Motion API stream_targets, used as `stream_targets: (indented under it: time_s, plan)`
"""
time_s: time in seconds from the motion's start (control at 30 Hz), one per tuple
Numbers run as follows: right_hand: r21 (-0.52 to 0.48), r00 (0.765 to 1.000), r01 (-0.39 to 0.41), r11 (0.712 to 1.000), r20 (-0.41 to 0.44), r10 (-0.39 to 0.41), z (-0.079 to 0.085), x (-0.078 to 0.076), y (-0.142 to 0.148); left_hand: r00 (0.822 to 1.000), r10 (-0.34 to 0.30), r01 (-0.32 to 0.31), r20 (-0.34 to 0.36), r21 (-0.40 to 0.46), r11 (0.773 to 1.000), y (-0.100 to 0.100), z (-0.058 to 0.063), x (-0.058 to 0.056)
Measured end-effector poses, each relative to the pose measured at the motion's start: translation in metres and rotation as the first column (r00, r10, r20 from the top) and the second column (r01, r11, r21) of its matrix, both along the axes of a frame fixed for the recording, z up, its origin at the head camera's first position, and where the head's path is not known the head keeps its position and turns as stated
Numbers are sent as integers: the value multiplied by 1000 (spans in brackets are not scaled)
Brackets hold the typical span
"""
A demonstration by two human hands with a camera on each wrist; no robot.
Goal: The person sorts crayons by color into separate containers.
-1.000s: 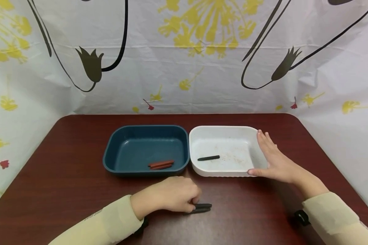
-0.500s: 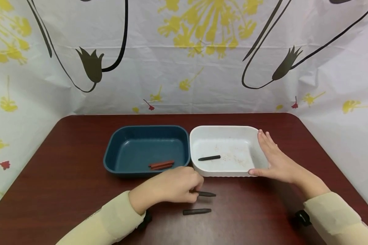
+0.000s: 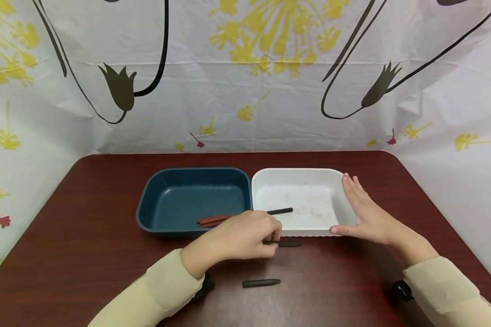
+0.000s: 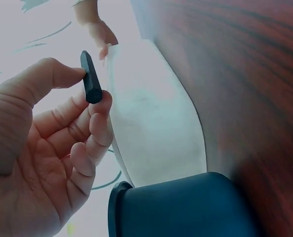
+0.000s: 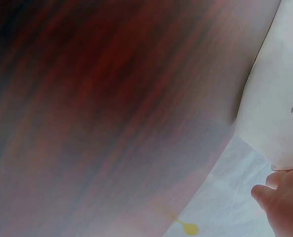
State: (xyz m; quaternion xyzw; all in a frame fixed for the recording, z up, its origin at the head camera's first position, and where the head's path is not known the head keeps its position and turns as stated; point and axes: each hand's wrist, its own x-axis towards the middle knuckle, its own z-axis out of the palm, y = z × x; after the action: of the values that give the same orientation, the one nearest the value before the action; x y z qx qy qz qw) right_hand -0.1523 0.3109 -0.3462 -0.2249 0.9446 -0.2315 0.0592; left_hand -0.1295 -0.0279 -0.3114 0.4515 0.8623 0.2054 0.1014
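Between thumb and fingertips my left hand (image 3: 241,234) pinches a black crayon (image 4: 91,81), its six-sided blunt end showing in the left wrist view. In the head view this hand is at the near edge, where the blue tray (image 3: 147,225) and the white tray (image 3: 307,231) meet. Another black crayon (image 3: 281,211) lies inside the white tray, partly covered by the hand. A third black crayon (image 3: 261,283) is on the table in front. Fingers spread, my right hand (image 3: 370,220) rests against the white tray's right end, thumb on the near rim.
Reddish-brown crayons (image 3: 212,220) lie in the near right part of the blue tray, partly behind the left hand. The dark red table (image 3: 331,281) ends at a white patterned sheet (image 3: 270,109) along the back and sides. Brownish marks dot the white tray's floor.
My left hand has picked up one of the two black crayons from the table and carried it up and right toward the white tray. The right hand has stayed in place.
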Motion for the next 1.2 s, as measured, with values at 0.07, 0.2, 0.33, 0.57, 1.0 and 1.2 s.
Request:
stream_targets:
  time_s: [0.07, 0.2, 0.33, 0.57, 1.0, 1.2]
  plan:
    - [4, 1000, -1, 1000, -5, 1, -1, 0, 0, 1000, 15, -15, -5, 13, 1000, 2, 0, -1]
    - [10, 1000, -1, 1000, -4, 1, 0, 0, 0, 1000, 27, -26, -14, 31, 999, 4, 0, -3]
    - [8, 1000, -2, 1000, 0, 2, 2, 0, 0, 999, 34, -34, -18, 37, 999, 7, 0, -4]
    - [14, 1000, 7, 1000, 5, -7, 2, 0, -1, 999, 44, -42, -20, 58, 997, 12, 0, -5]
    - [8, 1000, 8, 1000, 14, -8, 1, -1, -2, 991, 128, -123, -41, 103, 987, 20, 2, -16]
    - [14, 1000, 12, 1000, 12, -12, 2, 0, -1, 980, 194, -189, -42, 99, 977, 25, -4, -21]
